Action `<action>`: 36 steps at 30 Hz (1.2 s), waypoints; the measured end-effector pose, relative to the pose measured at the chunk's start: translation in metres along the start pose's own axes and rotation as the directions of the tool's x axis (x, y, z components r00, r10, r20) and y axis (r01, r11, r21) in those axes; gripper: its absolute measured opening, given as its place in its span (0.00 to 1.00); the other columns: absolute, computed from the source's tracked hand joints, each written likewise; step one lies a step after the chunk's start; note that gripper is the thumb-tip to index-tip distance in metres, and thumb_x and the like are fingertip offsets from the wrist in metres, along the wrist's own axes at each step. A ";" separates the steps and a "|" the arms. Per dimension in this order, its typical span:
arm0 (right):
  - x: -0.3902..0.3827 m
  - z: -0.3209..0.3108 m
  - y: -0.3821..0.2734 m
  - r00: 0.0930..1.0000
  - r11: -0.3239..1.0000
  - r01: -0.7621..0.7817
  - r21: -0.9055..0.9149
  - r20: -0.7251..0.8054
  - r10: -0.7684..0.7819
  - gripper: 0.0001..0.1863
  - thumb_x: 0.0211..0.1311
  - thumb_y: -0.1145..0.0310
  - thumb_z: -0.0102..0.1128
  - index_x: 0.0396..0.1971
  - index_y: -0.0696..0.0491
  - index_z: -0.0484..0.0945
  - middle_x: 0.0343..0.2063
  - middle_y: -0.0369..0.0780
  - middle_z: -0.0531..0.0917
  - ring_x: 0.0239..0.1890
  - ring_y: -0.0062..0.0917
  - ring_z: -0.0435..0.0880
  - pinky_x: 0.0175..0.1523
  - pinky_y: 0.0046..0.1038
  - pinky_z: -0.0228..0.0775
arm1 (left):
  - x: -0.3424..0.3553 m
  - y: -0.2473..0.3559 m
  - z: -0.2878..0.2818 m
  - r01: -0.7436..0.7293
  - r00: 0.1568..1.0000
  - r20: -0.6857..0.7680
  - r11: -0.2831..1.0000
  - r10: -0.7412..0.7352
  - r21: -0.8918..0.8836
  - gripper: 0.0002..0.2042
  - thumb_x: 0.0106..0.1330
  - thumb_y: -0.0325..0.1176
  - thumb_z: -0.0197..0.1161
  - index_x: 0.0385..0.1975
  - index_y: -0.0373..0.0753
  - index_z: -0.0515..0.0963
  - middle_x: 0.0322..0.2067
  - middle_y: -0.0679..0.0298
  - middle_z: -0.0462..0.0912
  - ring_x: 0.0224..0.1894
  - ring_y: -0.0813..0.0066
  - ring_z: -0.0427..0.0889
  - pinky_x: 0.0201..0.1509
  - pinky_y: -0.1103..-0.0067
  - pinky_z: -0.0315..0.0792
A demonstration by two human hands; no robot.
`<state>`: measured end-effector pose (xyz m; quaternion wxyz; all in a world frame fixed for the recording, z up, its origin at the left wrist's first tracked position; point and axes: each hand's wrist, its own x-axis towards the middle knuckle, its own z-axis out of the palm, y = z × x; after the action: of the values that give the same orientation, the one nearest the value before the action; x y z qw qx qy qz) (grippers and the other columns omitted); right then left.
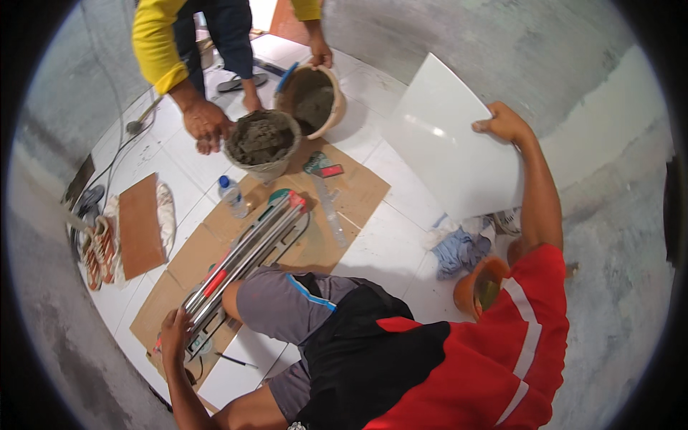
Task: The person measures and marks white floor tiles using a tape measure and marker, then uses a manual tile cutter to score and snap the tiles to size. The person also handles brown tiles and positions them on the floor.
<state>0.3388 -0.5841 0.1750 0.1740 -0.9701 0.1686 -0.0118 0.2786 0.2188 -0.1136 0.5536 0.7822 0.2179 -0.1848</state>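
My right hand (507,123) grips the edge of a large glossy white tile (451,136), holding it up and tilted beside the grey wall. At the lower left, my left hand (175,331) is closed at the near end of a manual tile cutter (240,265). The cutter has twin metal rails with red parts and lies slantwise on flattened cardboard (358,188). My bent knee rests over part of it, hiding some of its length. Next to the cutter's far end are a clear ruler (330,215) and a small red-handled tool (328,170).
A co-worker in yellow sleeves (159,43) handles a bucket of grey mortar (264,140) and a second bucket (314,100). A water bottle (233,197), brown board (141,226), blue cloth (461,251) and orange bucket (473,287) stand or lie around. Rough grey walls enclose the white tiled floor.
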 end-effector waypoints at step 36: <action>0.034 0.097 0.075 0.986 0.930 -0.119 -0.347 -0.148 0.071 0.17 0.54 0.60 0.71 0.40 0.55 0.85 0.35 0.51 0.86 0.42 0.46 0.85 0.49 0.41 0.75 | 0.006 -0.102 -0.050 -0.121 0.978 -0.077 0.831 0.193 0.544 0.14 0.71 0.36 0.56 0.31 0.29 0.79 0.19 0.62 0.74 0.23 0.73 0.73 0.29 0.73 0.68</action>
<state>0.3546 -0.6294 0.0567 -0.0149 -0.9733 0.2259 -0.0373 0.2307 0.2968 -0.1808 0.3111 0.9311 0.1278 -0.1413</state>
